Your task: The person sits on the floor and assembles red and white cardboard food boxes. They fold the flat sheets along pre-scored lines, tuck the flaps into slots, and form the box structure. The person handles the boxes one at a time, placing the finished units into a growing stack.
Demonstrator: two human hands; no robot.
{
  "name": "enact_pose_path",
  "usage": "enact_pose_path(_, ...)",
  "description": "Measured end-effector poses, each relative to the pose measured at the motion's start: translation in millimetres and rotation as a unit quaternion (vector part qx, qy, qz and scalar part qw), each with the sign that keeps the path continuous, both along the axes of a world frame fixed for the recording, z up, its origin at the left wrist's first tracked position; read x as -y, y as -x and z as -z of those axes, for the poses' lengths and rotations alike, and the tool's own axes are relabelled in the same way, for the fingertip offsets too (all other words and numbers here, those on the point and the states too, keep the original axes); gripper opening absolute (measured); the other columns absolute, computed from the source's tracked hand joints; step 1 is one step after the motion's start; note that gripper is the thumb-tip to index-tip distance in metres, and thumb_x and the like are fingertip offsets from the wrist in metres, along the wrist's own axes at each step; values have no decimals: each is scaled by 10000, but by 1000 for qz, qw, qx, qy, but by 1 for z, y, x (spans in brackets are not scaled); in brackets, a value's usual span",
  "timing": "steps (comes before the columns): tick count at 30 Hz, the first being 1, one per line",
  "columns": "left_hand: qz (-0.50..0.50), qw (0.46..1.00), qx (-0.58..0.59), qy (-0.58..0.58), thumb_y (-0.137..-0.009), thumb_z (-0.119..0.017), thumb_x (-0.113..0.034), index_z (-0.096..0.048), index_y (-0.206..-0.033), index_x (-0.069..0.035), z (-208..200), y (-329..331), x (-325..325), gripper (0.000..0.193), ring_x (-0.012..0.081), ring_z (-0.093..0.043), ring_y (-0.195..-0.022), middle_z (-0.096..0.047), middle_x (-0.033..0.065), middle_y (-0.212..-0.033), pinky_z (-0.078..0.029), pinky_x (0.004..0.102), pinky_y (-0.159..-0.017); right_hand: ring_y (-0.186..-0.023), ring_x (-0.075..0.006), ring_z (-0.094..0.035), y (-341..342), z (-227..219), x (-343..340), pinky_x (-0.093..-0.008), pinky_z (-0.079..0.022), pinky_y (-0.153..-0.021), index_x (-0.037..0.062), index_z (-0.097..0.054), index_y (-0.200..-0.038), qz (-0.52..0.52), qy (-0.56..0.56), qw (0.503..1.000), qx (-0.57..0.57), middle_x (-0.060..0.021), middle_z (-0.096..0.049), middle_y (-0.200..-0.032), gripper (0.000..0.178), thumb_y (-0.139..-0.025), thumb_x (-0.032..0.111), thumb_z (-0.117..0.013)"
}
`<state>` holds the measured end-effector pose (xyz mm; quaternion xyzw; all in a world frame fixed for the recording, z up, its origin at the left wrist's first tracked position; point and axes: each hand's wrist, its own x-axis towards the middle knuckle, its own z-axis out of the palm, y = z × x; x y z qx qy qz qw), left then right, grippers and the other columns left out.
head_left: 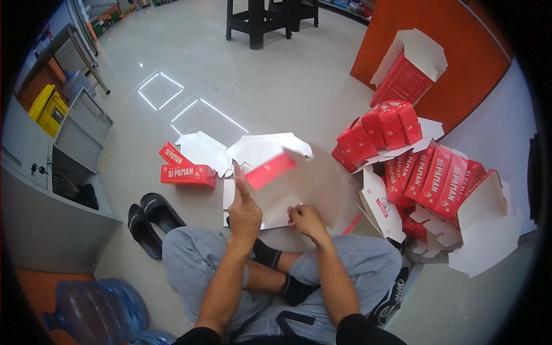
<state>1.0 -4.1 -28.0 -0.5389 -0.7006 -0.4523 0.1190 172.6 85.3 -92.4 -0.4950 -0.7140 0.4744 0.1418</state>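
On the floor before my crossed legs, a partly folded red-and-white food carton [315, 192] is held between my hands, its far side smeared by motion. My left hand [245, 215] is at its left side by a red panel, index finger stretched up and the other fingers curled in; the grip there is partly hidden. With fingers pinched, my right hand [308, 221] holds the carton's near edge. Flat white carton blanks [201, 150] lie just beyond. To the left sit red folded cartons [188, 175], one leaning on the other.
Several folded red cartons [437, 175] are piled at the right, with open white flaps around them. A taller stack of red cartons [405, 72] leans by an orange panel [454, 34]. Black slippers [150, 221], a grey cabinet [46, 195] and a water jug [95, 310] are left.
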Motion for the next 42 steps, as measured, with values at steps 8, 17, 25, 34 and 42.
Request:
enact_pose_path(8, 138, 974, 56, 172, -784, -533, 114, -370, -1555, -237, 2, -15, 5, 862, 367, -714, -869, -471, 178, -1518, -597, 394, -657, -1025, -210, -675, 2, -63, 0, -335, -586, -827, 25, -550, -1310, 101, 252, 859, -434, -71, -663, -1195, 385, -985, 205, -654)
enact_pose_path(17, 220, 966, -13, 138, -748, -577, 117, -634, -1363, -202, 5, -13, 2, 695, 320, -713, -1019, -485, 156, -1518, -596, 367, -766, -1028, -166, -668, 0, -47, -4, -342, -567, -875, 89, -589, -1235, 180, 272, 790, -520, -32, -675, -1132, 267, -977, 113, -653)
enact_pose_path(25, 261, 943, 36, 205, -867, -611, -15, -589, -1406, -219, -12, -9, 10, 576, 358, -675, -1079, -402, 196, -1561, -578, 413, -863, -930, -140, -653, 8, -35, 6, -336, -561, -841, 76, -606, -1205, 197, 266, 787, -521, -32, -670, -1071, 226, -1007, 183, -628)
enact_pose_path(34, 240, 959, -31, 147, -893, -693, -131, -552, -1436, -162, 2, -13, 5, 562, 389, -627, -1196, -430, 280, -1506, -558, 404, -924, -915, -151, -672, 27, -47, 42, -308, -579, -759, 39, -624, -1095, 247, 247, 780, -518, -67, -670, -1058, 149, -1029, 169, -592)
enact_pose_path(42, 223, 963, -49, 144, -877, -718, -140, -623, -1338, -131, 7, -19, 7, 470, 367, -636, -1188, -545, 221, -1418, -579, 392, -899, -841, -145, -683, 22, -43, 34, -282, -579, -673, 38, -629, -1038, 254, 242, 762, -544, -63, -684, -991, 118, -1030, 146, -582)
